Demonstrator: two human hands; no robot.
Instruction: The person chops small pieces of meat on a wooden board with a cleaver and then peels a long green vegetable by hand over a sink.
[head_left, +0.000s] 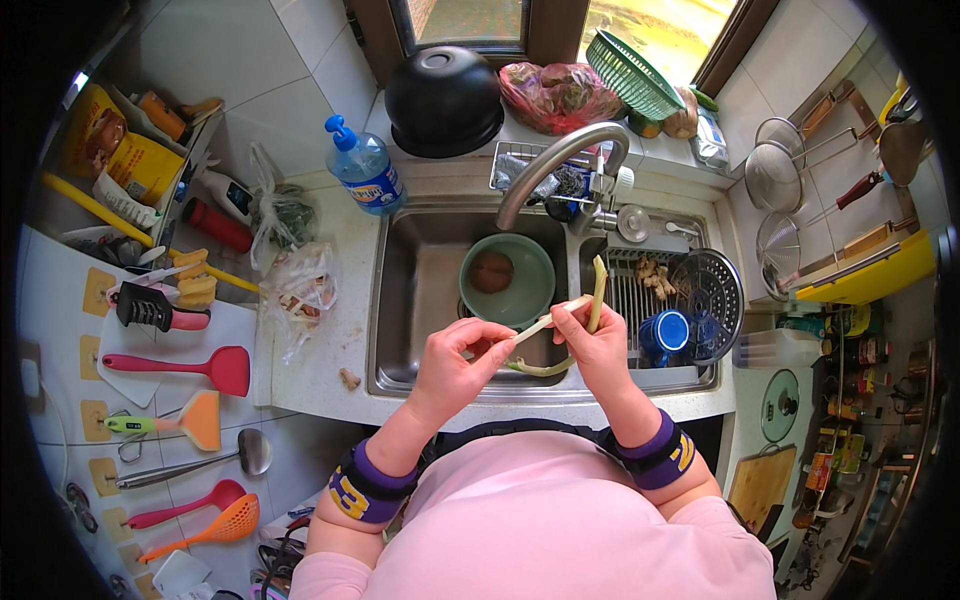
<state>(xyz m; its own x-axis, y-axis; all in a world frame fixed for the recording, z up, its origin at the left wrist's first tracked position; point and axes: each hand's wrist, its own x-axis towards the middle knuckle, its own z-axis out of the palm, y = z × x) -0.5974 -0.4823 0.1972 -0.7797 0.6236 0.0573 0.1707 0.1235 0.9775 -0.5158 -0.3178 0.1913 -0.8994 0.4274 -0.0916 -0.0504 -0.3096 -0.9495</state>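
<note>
Over the sink, my left hand (456, 361) pinches one end of a pale vegetable stalk (537, 328), possibly a scallion. My right hand (598, 346) grips its other end between thumb and fingers. A yellow-green length (598, 281) stands up from my right hand, and a curved greenish length (546, 370) hangs below it; whether they join the pale stalk is hidden by the fingers. Just beyond my hands, a light green bowl (531, 294) stands in the left basin (420, 262). It holds a round brown thing (491, 272), not clear enough to name.
The curved faucet (551, 154) arches over the sink's back edge. On the right are ginger (654, 277), a blue cup (664, 335) and a perforated steel tray (706, 307). A soap pump bottle (367, 169) and plastic bags (298, 289) occupy the left counter. A black bowl (444, 97) rests behind.
</note>
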